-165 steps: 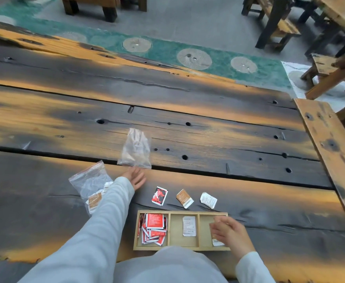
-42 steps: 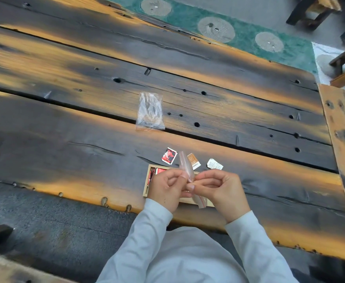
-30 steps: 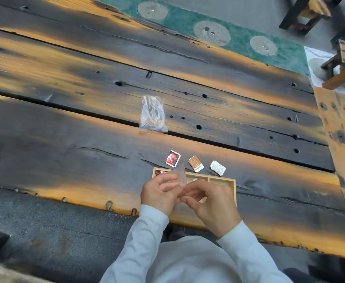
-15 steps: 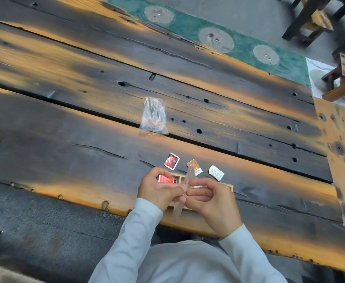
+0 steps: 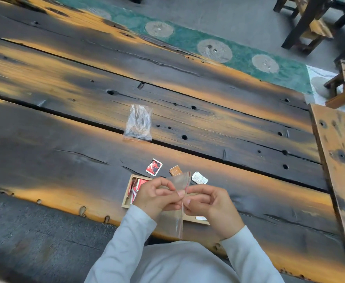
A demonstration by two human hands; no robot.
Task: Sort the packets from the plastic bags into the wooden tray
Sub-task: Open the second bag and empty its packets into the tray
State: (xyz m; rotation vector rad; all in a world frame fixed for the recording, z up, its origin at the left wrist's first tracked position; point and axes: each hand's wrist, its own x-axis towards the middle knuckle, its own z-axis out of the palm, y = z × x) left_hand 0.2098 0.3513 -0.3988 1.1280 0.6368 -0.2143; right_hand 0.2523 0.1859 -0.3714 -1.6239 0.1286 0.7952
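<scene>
Head view | lower centre: left hand (image 5: 155, 198) and right hand (image 5: 209, 205) both pinch clear plastic bag (image 5: 172, 220) over wooden tray (image 5: 126, 198) | judged light, limp, slippery; grip at zip edge

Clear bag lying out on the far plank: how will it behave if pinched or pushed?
The clear bag looks crumpled and flat, so probably floppy and very light. A push would likely slide it across the table. A one-corner pinch probably leaves it drooping.
</scene>
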